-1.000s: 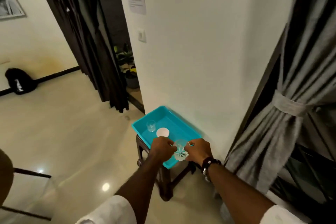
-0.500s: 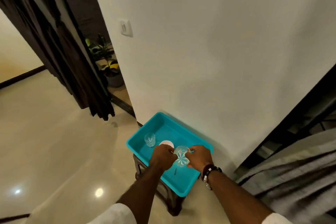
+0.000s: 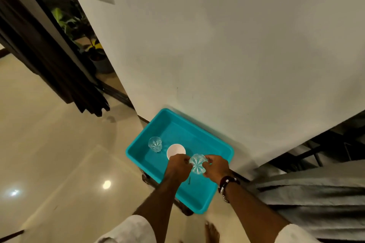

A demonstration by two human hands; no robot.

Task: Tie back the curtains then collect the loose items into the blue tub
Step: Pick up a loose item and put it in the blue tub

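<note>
Setting a cut glass down into the blue tub

I hold the glass (image 3: 198,166) over the middle of the blue tub (image 3: 221,147), my left hand (image 3: 177,166) pinching it at 9 o'clock and my right hand (image 3: 215,167) at 3 o'clock; its star-cut base shows through the open mouth, so it stands upright, long axis vertical. It could knock the white cup (image 3: 175,151) at its 10 o'clock, or slip, being smooth. Another glass (image 3: 155,144) stands beyond, near the tub's left wall.

Dim, warm indoor light; ceiling lamps glare on the glossy floor (image 3: 59,163). Wide-angle distortion bends the wall (image 3: 237,45); details look soft.
</note>
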